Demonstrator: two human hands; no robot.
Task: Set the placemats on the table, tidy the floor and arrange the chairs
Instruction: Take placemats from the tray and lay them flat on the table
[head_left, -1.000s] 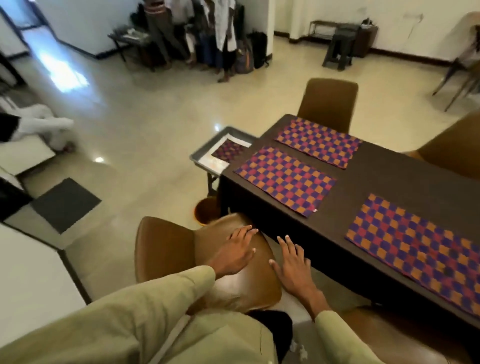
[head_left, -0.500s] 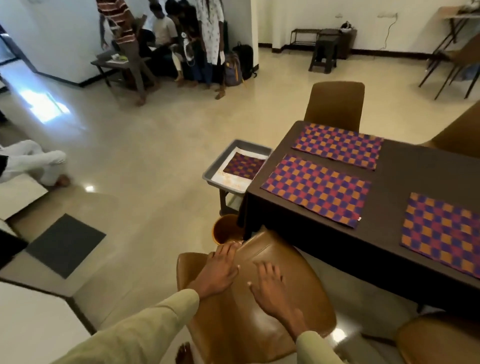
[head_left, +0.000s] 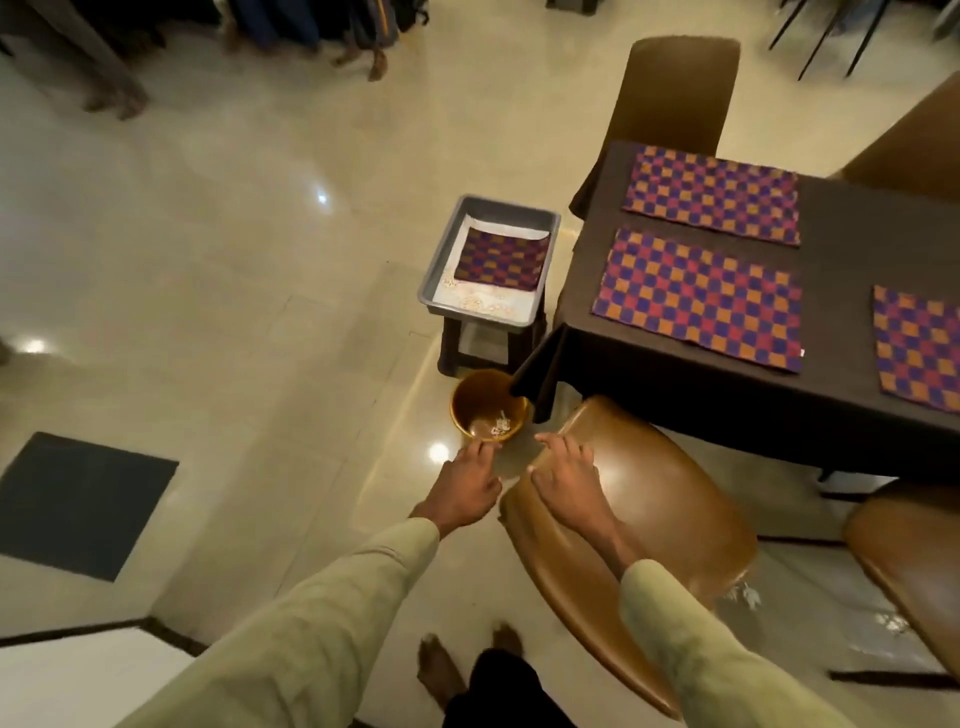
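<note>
My right hand (head_left: 566, 486) lies flat, fingers spread, on the near chair (head_left: 649, 519), palm pressed to its glossy brown back; it grips nothing, it only rests there. My left hand (head_left: 467, 486) hangs loose and empty just left of that chair, fingers pointing down over the floor (head_left: 208, 260), with the fingertips at the near rim of the bowl (head_left: 485, 408).

The bowl sits on the floor just beyond my left fingertips. It is brown, and a small heap of pale scraps lies in its bottom. A corner of the dark tablecloth (head_left: 649, 374) droops over its far edge.

Further out from my left hand, past the bowl, a grey tray (head_left: 441, 260) rests on a dark stool (head_left: 452, 353). Inside it lies one checked placemat (head_left: 501, 258) on a white sheet, with pale crumbs scattered along the tray's near end.

Beyond my right hand stands the table, touching the chair's front. Three placemats lie on it: one (head_left: 698, 299) nearest my right hand, one (head_left: 714, 192) beyond that at the far end, and one (head_left: 919, 348) off to the right, cut by the frame's edge.

A far chair (head_left: 675, 93) stands at the table's far end. Another chair (head_left: 914, 561) is to the right of my right arm, and white scraps (head_left: 745, 595) lie on the floor between the two near chairs.

My bare feet (head_left: 436, 670) show below, between my sleeves.
</note>
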